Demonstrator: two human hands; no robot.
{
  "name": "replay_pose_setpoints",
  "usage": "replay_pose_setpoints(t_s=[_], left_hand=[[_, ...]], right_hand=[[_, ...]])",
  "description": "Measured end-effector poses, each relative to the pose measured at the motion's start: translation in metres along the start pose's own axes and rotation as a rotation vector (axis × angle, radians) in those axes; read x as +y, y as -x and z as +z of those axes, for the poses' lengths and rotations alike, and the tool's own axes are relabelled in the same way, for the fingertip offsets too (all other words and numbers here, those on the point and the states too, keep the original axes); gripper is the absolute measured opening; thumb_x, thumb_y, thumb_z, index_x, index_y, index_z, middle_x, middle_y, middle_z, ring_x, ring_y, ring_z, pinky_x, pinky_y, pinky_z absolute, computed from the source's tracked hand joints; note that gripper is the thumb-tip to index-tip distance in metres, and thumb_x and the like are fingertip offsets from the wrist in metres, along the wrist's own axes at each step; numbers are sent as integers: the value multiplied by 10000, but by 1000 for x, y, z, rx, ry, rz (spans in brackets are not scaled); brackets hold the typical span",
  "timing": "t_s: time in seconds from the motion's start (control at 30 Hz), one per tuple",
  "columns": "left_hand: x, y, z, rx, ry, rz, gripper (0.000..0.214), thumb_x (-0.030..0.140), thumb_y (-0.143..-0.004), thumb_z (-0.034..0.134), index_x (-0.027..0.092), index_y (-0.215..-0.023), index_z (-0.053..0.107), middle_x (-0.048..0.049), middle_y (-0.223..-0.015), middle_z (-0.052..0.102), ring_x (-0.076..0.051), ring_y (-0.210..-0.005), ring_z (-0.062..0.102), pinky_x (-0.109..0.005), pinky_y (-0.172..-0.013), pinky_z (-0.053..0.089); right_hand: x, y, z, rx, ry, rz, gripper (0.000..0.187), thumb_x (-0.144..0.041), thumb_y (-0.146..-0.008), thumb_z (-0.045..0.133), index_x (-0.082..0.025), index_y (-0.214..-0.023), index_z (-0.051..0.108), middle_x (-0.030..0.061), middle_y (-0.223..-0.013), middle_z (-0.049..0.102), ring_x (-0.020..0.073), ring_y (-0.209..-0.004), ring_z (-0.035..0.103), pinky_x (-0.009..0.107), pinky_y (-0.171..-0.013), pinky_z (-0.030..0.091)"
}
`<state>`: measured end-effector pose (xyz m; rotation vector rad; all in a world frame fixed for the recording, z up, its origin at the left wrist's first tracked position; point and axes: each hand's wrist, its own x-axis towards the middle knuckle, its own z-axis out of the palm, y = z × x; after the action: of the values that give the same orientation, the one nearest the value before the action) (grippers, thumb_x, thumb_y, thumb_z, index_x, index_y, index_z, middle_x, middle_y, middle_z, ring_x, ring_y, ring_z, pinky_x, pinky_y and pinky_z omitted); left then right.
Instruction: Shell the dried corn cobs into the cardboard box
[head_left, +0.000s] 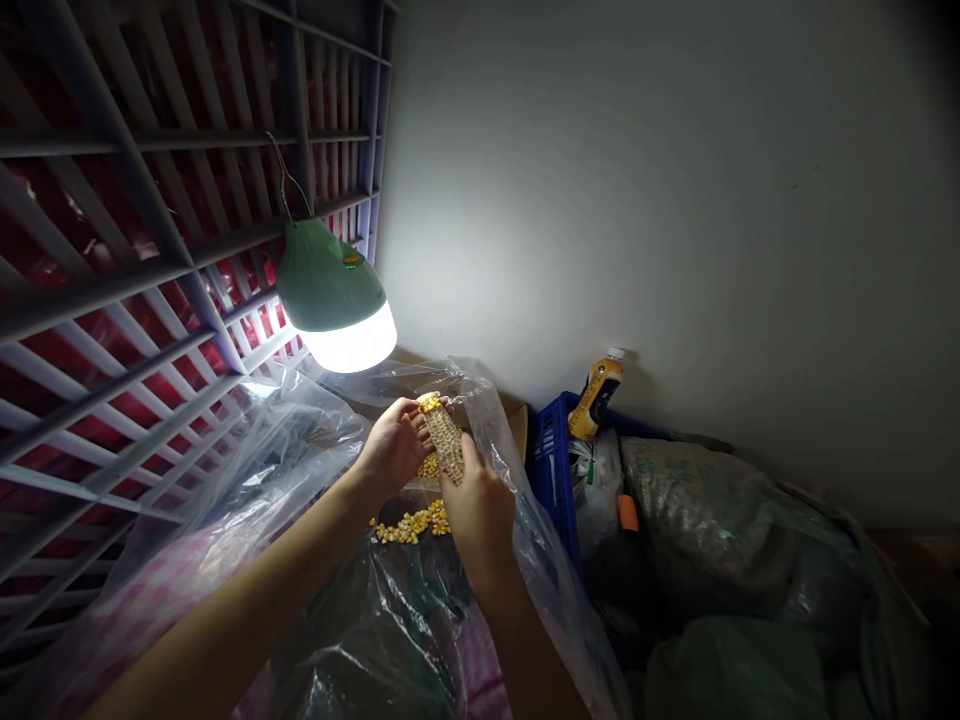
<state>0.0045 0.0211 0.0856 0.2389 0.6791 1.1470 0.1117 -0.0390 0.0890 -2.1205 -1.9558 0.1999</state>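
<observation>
A corn cob [445, 440], mostly bare with a few yellow kernels left at its upper end, is tilted between my two hands. My right hand [480, 505] is wrapped round its lower part. At the kernel-bearing end, my left hand [395, 443] has its fingers closed against the cob. Loose yellow corn kernels [412, 526] lie below on a clear plastic sheet [390, 610] that spreads over a cardboard box and towards me. More kernels show just behind the cob, partly hidden by my hands.
A lit green lamp [330, 285] hangs by a wire hook from a slatted plastic crate [150, 250] at the left. On the right stands a blue crate [553, 470] with a yellow bottle [597, 395] leaning at its rim. Full sacks [720, 520] lie beyond, against a pale wall [637, 200].
</observation>
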Motion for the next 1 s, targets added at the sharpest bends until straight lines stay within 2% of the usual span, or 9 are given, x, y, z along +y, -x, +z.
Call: replay_pose_setpoints(t_s=[0.23,0.37,0.57,0.67,0.8,0.9,1.0], left_hand=[[3,1,2,27,224,5,186,84,-649,396,139,-764,531,-32,-648,555,-121,-550,525,-241,-548,437],[9,3,2,81,225,-40,185,65,-588,392,152,-721,487,-28,-626,523,-128,-545,504,-252,-551,429],[9,2,2,179,170,-22,184,70,-555,369,156,-688,462,-20,-599,489,-122,-519,470,-246,-548,406],[3,1,2,160,77,85,171,87,-599,388,151,-714,496,-5,-603,489,-116,-531,462,-234,-560,393],[-3,3,2,98,-137,226,218,153,-645,480,144,-853,544,8,-680,530,-124,-610,483,-233,-591,383],[-2,5,3,7,-255,267,299,166,-645,510,157,-943,539,11,-719,543,-123,-638,483,-230,-603,380],[3,9,4,-89,-368,274,340,212,-679,558,179,-1018,536,6,-765,555,-126,-686,489,-221,-629,384]], right_hand=[[-9,4,6,-3,26,-20,462,-182,-790,507,-228,-1245,445,69,-1018,646,203,-811,640,273,-612,451],[-12,6,9,-26,37,-17,444,-202,-795,507,-223,-1236,458,76,-990,650,198,-782,640,269,-602,446],[-14,7,14,-41,-1,-8,441,-193,-782,507,-229,-1220,470,70,-945,660,190,-742,635,257,-594,417],[-11,5,10,-77,-139,36,363,-219,-777,504,-227,-1139,531,48,-865,672,173,-698,620,239,-578,393],[-1,-1,2,-167,-526,7,271,-240,-745,517,-196,-1006,575,0,-769,647,143,-675,577,215,-582,394],[7,-6,-2,-193,-756,-52,254,-255,-716,542,-162,-949,586,-7,-755,616,131,-667,539,208,-574,401],[15,-12,-5,-199,-833,-74,269,-287,-703,567,-146,-931,598,-12,-720,580,118,-627,495,201,-536,386]])
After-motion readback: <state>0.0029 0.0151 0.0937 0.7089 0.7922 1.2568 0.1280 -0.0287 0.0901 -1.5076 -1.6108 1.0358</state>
